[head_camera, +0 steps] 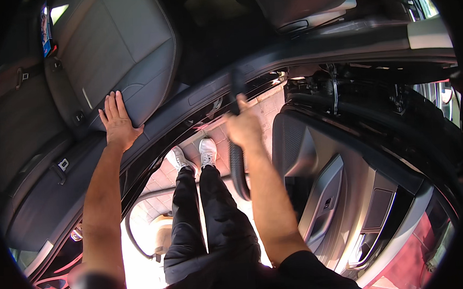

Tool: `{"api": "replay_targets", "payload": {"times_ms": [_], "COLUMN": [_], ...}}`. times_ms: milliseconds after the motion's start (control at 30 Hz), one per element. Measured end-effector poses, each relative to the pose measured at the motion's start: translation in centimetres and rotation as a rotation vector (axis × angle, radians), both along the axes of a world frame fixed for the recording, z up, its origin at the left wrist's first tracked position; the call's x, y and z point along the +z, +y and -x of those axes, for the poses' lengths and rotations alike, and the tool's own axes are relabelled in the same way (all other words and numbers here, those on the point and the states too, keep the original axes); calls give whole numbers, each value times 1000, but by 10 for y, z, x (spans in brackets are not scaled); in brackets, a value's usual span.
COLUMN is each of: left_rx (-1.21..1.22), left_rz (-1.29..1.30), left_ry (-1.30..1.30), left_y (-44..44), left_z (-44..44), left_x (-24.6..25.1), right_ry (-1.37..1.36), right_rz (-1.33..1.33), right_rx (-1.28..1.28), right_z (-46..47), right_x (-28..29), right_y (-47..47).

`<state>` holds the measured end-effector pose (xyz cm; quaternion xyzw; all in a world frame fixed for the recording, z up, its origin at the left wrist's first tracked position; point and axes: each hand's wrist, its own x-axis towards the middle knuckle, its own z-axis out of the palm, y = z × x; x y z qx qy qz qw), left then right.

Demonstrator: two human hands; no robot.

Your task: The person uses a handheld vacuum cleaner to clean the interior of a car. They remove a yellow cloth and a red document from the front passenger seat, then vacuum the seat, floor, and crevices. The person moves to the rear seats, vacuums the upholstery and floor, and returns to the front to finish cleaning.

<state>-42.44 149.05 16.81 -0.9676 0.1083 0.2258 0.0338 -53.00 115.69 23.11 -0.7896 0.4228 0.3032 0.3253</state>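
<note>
My left hand (118,123) presses flat on the side of the grey leather car rear seat (133,71), thumb spread, with nothing in its grasp. In my right hand (245,126) is the black vacuum hose (239,171), blurred by motion. A dark nozzle (237,83) extends past my fingers to the door sill (209,94). The ribbed hose hangs from below my fist, its lower end partly behind my forearm. Dark shadow hides most of the rear footwell (214,31) beyond the sill.
An open car door (332,186) stands at right, its hinge side towards the sill. A beige vacuum canister (163,230) is on the paving left of my legs, with a hose curving around there. Seat belt buckles (63,165) lie along the seat. My shoes (207,151) stand on paving bricks.
</note>
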Motion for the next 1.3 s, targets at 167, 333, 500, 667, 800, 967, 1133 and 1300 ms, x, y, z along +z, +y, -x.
{"api": "replay_targets", "payload": {"times_ms": [167,333,500,667,800,967,1133,1300], "left_rx": [-8,17,44,23,54,57,46,47], "left_rz": [91,84,213,260,311,321,308,300], "left_ry": [-112,-66,-111,-109,-93,-46,11,23], "left_y": [-1,-11,15,5,4,20,12,20], "left_z": [5,1,10,10,11,10,9,1], "left_x": [-17,12,-7,-13,-18,-12,-19,-8], "right_ry": [28,-10,-420,-617,-478,-671,-370,-843], "right_rz": [-8,-355,-597,-421,-18,-328,-128,-206], "right_rx": [15,162,-481,23,406,483,462,299], "right_z": [12,94,84,-67,-71,-62,-76,-161], "right_x": [-39,-19,59,101,64,89,88,70], "right_y": [7,141,110,86,150,170,175,153]}}
